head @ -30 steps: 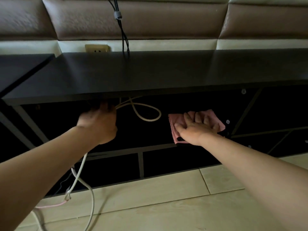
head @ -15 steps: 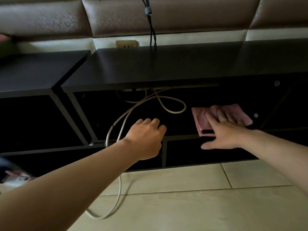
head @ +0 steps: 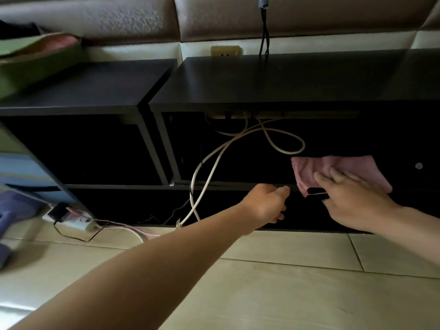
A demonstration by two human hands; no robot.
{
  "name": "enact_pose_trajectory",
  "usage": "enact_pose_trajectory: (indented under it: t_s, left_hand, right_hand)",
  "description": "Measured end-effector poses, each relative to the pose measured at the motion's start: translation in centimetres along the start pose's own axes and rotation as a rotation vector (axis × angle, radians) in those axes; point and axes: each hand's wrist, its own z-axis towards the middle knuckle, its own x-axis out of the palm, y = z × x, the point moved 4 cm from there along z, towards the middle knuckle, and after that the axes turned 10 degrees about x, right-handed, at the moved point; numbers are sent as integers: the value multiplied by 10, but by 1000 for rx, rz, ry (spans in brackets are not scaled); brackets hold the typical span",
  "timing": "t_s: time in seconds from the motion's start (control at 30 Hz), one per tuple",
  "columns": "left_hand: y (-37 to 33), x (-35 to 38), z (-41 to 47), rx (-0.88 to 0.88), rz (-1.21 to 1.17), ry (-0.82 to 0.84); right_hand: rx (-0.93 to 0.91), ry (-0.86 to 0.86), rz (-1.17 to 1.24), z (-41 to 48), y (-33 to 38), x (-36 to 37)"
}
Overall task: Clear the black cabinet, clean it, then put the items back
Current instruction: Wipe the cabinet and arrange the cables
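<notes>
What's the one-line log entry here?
cleaning | right hand: flat on pink cloth, black cabinet shelf | left hand: loosely curled, empty | white cable: dangling

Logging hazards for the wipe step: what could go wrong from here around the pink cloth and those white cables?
1. The right hand presses the folded pink cloth on the black cabinet shelf; a sweep leftward could snag the looped white cable close by and strain its connection.
2. The left hand sits near the hanging white cables; catching them may drag the white power strip on the floor.
</notes>
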Motion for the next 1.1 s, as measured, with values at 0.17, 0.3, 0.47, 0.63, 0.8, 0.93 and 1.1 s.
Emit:
enact_pose_trajectory:
  t_s: [0.17, 0.3, 0.47, 0.63, 0.8, 0.93, 1.1]
  left_hand:
    - [6, 19, 3, -171, -616, 4]
    - [2, 16, 5, -151, -859, -73]
    - [8, 8, -6, -167, -831, -69]
    - [21, -7, -29, -192, -740, 39]
    - [48, -20, -51, -333, -647, 151]
    - [66, -16, -61, -405, -556, 267]
    - [83, -10, -66, -511, -505, 358]
  right_hand:
    - [-112, -74, 20, -29, 42, -15]
    - [-237, -138, 68, -47, 67, -14]
    - [-346, -147, 231, -47, 70, 5]
    - [-384, 208, 662, -61, 58, 22]
    - [-12, 386, 856, -38, 28, 70]
    - [57, 683, 926, -48, 32, 101]
    - [47, 958, 971, -64, 51, 121]
